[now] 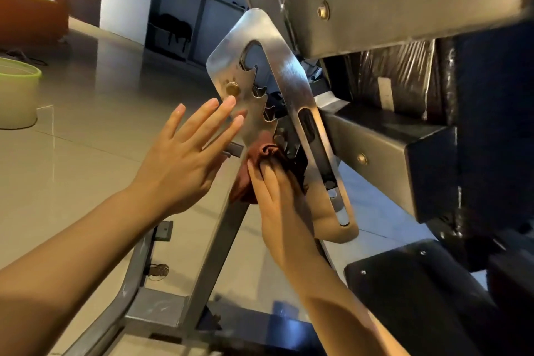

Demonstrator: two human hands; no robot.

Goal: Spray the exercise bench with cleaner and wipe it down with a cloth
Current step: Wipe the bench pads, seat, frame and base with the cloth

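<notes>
No readable writing; right hand (pixel 277 199) fingers press a bunched reddish-brown cloth (pixel 260 159) against the steel bench (pixel 277 66) plate; left hand (pixel 185 153), at nine o'clock, fingers spread straight.

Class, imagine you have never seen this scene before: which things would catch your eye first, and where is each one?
First, the shiny notched metal plate of the exercise bench at the centre, with the left hand spread open, fingertips at its lower edge. Just below, the right hand presses a crumpled reddish-brown cloth against the bench frame. At the far left, a pale green bucket stands on the glossy tiled floor.
</notes>
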